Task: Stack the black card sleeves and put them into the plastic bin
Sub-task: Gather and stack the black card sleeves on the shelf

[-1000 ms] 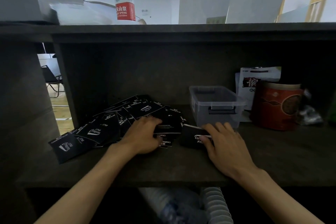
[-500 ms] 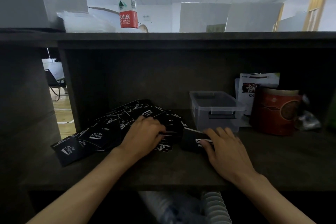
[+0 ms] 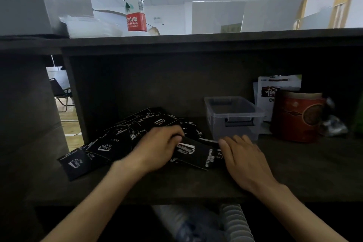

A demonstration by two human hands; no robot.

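Note:
Several black card sleeves (image 3: 110, 143) with white print lie fanned out on the dark shelf (image 3: 196, 186), from the left front toward the middle. My left hand (image 3: 157, 147) grips one black sleeve (image 3: 192, 155) by its left edge, holding it over a small stack. My right hand (image 3: 241, 159) rests flat with fingers on the right side of that stack (image 3: 215, 156). A clear plastic bin (image 3: 233, 116) with a dark handle stands just behind my right hand; nothing shows inside it.
A red round tin (image 3: 296, 116) and a white pouch (image 3: 275, 88) stand right of the bin, with a crumpled wrapper (image 3: 334, 125) further right. A water bottle (image 3: 134, 2) stands on the upper shelf. The shelf back wall is close behind.
My left hand has pulled a sleeve from the pile rightward over the small stack by my right hand. My right hand stays on the stack.

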